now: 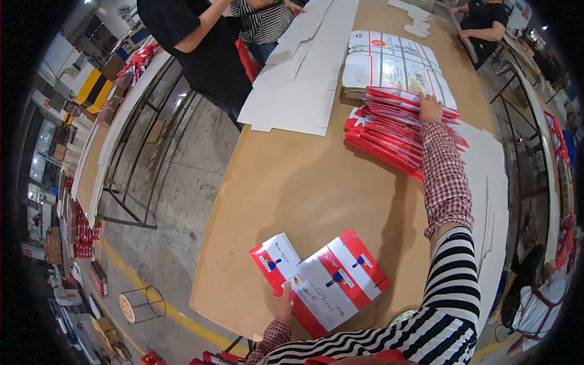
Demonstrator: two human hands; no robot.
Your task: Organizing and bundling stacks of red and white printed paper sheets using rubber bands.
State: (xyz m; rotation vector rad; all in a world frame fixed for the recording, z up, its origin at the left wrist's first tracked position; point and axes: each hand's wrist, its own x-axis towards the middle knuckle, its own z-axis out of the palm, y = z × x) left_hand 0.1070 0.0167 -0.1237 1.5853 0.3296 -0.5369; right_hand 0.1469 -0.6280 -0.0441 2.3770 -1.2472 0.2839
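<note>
At the table's near side my left hand (283,305) is closed on the edge of a red-and-white printed carton (325,298), which lies tilted on the tabletop. A smaller red-and-white panel (274,261) sticks out to its left, also by my fingertips; whether it is part of the same carton I cannot tell. My right arm stretches far forward. My right hand (431,108) rests on the far end of a fanned stack of flattened red-and-white cartons (389,134), its fingers extended and slightly apart.
Behind the stack sits a strapped bundle of white printed cartons (395,67). White cardboard sheets (304,61) lie along the far left of the brown table (292,182), more (486,182) along its right edge. Two people stand at the far left, another person (483,27) at the far right.
</note>
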